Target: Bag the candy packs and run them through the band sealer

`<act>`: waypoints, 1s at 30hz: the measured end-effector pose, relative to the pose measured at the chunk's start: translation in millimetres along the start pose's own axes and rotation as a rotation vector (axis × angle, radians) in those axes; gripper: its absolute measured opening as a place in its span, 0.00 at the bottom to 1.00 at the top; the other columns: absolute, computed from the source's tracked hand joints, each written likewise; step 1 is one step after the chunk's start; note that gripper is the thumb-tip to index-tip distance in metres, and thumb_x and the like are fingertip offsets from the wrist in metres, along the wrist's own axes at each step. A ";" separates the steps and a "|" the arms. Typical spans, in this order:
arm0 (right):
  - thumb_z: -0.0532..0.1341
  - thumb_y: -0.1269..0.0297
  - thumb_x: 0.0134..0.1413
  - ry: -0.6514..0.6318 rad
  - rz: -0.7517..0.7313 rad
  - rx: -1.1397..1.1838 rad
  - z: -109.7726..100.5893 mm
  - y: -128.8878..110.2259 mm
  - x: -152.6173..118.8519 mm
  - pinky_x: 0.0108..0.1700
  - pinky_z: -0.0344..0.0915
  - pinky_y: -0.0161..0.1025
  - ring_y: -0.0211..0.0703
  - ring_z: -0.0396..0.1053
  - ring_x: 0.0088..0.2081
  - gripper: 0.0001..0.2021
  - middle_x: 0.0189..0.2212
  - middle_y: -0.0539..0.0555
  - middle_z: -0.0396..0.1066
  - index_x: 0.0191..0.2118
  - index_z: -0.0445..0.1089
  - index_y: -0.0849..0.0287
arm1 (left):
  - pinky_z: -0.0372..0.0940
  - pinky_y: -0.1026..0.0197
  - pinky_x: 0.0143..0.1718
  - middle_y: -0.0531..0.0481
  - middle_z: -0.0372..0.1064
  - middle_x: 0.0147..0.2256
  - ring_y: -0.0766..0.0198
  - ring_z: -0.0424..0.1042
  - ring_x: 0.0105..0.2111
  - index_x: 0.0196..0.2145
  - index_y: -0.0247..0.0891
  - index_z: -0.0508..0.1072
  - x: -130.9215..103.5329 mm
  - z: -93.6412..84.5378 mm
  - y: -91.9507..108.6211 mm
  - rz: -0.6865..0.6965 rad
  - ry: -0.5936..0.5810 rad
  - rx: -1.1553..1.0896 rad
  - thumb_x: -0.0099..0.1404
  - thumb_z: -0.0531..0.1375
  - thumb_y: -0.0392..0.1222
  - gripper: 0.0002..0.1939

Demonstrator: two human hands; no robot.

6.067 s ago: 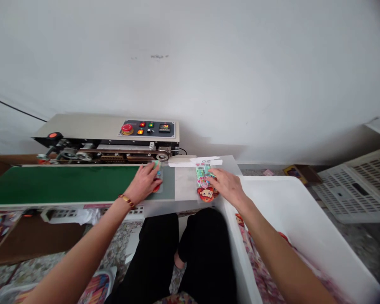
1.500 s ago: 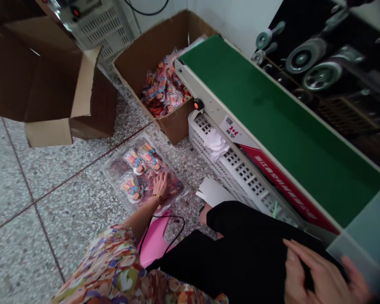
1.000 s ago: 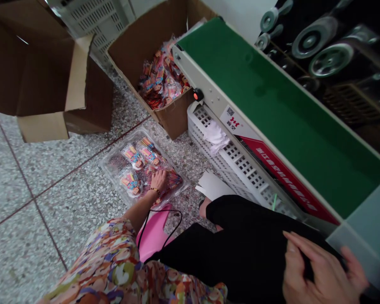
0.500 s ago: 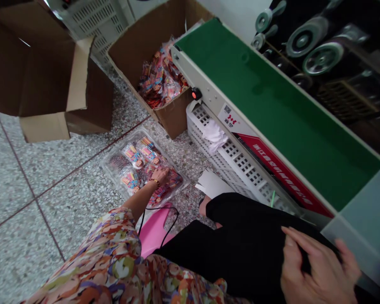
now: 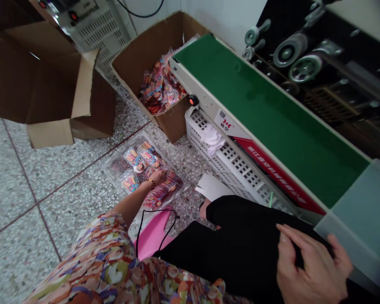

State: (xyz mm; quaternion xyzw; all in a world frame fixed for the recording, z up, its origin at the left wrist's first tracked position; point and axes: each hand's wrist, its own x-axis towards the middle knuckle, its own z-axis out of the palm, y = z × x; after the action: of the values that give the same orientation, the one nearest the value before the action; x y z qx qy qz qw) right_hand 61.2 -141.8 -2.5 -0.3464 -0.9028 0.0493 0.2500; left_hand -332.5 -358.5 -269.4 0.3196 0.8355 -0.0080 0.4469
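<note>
My left hand (image 5: 158,177), with a beaded bracelet at the wrist, reaches down into a clear plastic tray (image 5: 109,164) on the floor. It touches colourful small plastic packets (image 5: 160,195) printed with a cartoon figure; its fingertips are hidden among them, so its grip cannot be told. Several such packets lie in groups across the tray. Above my black-trousered leg (image 5: 240,240), my right hand (image 5: 313,268) hangs with its fingers apart and loosely bent, and nothing shows in it.
A cardboard box (image 5: 174,126) of similar packets stands under the end of the green conveyor belt (image 5: 266,109). Another open carton (image 5: 95,109) is at left. Beneath the conveyor sits a white perforated basket (image 5: 234,169) with a white cloth (image 5: 213,138). A pink plastic thing (image 5: 153,236) lies near my legs.
My left hand has drawn slightly left and down within the tray, and its fingers look more bent. My right hand keeps its pose. The view has shifted a little.
</note>
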 end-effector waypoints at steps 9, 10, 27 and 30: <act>0.60 0.69 0.66 0.049 -0.045 0.011 3.7 0.3 1.7 0.62 0.60 0.57 0.43 0.76 0.31 0.06 0.33 0.54 0.80 0.38 0.74 0.59 | 0.73 0.56 0.40 0.47 0.72 0.42 0.61 0.74 0.39 0.47 0.34 0.73 -32.0 -62.1 -21.3 -0.125 0.075 -0.276 0.71 0.62 0.48 0.15; 0.60 0.69 0.66 0.053 -0.049 0.009 4.4 1.3 1.2 0.62 0.60 0.56 0.43 0.76 0.31 0.06 0.33 0.54 0.80 0.38 0.74 0.59 | 0.72 0.58 0.37 0.49 0.72 0.39 0.64 0.73 0.35 0.43 0.33 0.73 -40.3 -67.1 -22.7 -0.135 0.092 -0.310 0.70 0.62 0.48 0.14; 0.78 0.51 0.37 -0.269 0.643 1.413 31.6 -107.2 42.1 0.66 0.57 0.56 0.61 0.50 0.69 0.63 0.73 0.64 0.40 0.73 0.37 0.50 | 0.69 0.63 0.30 0.51 0.76 0.30 0.62 0.71 0.27 0.33 0.38 0.78 -213.7 -227.8 195.8 0.511 -0.006 -0.638 0.43 0.74 0.47 0.19; 0.75 0.58 0.42 -0.166 0.712 1.736 7.1 -90.2 42.3 0.47 0.72 0.44 0.48 0.72 0.49 0.48 0.58 0.56 0.67 0.68 0.52 0.47 | 0.71 0.60 0.30 0.49 0.77 0.30 0.59 0.73 0.27 0.31 0.39 0.79 -234.1 -228.4 250.3 0.594 -0.110 -0.594 0.43 0.75 0.48 0.18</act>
State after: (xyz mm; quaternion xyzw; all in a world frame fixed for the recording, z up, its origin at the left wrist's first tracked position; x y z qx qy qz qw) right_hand -23.3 -181.8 32.7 -0.2901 -0.4063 0.8029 0.3257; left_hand -273.6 -214.5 111.9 0.4030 0.6480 0.3450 0.5466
